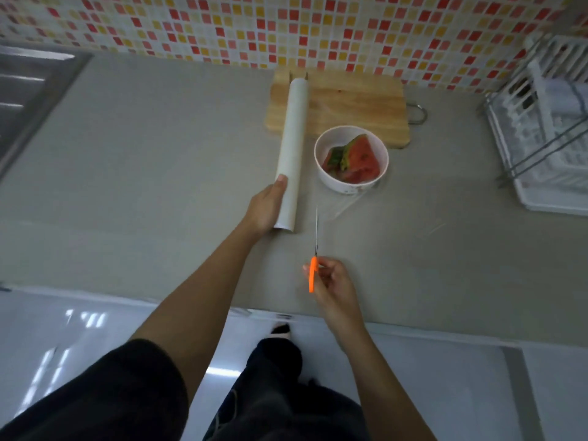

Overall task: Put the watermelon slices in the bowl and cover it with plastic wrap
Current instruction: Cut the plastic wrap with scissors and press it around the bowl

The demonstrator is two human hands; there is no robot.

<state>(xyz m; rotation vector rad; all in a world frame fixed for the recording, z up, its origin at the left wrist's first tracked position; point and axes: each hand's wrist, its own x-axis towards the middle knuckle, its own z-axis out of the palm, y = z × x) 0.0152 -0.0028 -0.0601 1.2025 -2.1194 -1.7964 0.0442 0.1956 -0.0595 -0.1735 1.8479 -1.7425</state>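
Orange-handled scissors (314, 249) sit gripped in the right hand (334, 281); left hand (267, 208) clasps the unlabelled plastic wrap roll (291, 151).

The clear plastic film (356, 202) stretched from the white roll of wrap (291, 144) toward the white round bowl (351, 178) shows only as faint glints on the grey counter (143, 154), so its edges cannot be traced. The lower red watermelon slices (359, 160) are hidden by the bowl's wall, and the orange-handled scissors (315, 249), seen edge-on, perhaps have their blades together. The white dish rack (547, 128) and the steel sink (28, 90) are cut off by the picture's edges.
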